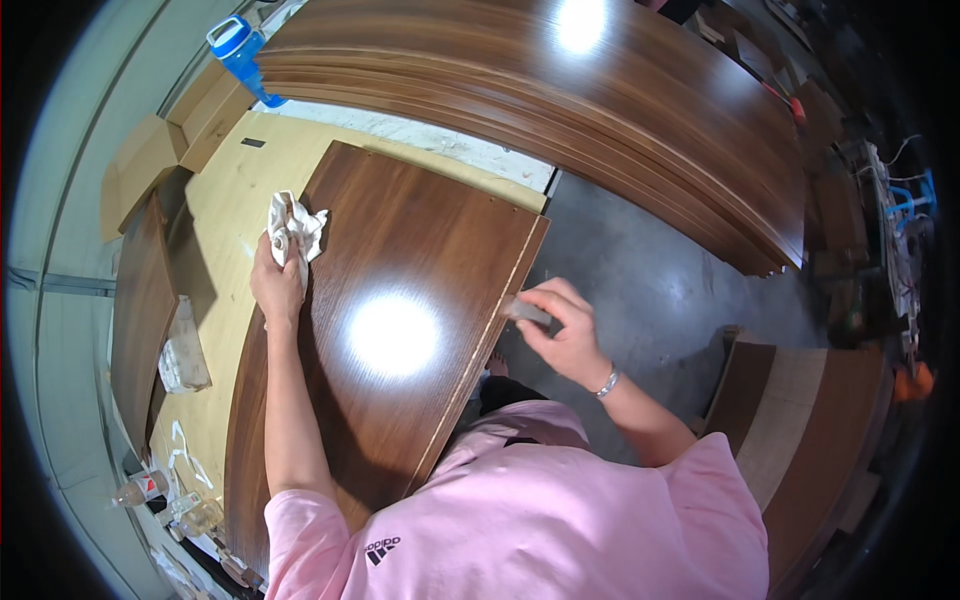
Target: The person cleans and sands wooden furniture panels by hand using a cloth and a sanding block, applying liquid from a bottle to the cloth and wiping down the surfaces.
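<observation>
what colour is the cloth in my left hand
The cloth in your left hand is mostly white; it shows in the head view.

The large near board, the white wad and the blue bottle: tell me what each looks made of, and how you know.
Board: wood or a woodgrain-faced panel, glossy brown, by its streaked grain and bright glare; which one stays open. White wad: matte cloth or thick paper, by its soft creases. Blue bottle: probably plastic, smooth, by its see-through body.
</observation>
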A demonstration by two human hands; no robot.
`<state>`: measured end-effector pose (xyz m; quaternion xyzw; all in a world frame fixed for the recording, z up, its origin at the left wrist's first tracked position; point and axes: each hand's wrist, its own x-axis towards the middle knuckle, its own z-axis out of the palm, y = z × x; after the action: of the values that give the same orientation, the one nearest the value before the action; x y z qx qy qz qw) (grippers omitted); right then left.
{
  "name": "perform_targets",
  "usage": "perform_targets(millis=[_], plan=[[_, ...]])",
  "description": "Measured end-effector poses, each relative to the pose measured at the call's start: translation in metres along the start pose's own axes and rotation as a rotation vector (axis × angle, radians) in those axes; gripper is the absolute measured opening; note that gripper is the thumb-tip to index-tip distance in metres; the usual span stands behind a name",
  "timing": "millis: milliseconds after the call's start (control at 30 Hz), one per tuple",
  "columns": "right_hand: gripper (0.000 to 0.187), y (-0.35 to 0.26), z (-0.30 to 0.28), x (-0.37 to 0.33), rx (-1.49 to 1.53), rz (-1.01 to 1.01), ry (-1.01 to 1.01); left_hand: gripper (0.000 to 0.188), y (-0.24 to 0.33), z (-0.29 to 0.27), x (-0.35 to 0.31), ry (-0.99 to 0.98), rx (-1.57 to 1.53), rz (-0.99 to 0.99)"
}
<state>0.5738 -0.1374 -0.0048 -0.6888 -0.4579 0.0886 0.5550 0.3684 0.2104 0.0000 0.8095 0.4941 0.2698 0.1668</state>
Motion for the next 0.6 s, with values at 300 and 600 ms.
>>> perform_targets(millis=[300,600], plan=[[0.023,0.052,-0.028,0.062,-0.353,-0.022,0.278,0.034,-0.003,0.001,0.001,0.016,0.028,0.059],[0.024,0.037,-0.015,0.032,-0.243,-0.061,0.169,0.034,-0.001,0.0,0.0,0.016,0.056,0.066]])
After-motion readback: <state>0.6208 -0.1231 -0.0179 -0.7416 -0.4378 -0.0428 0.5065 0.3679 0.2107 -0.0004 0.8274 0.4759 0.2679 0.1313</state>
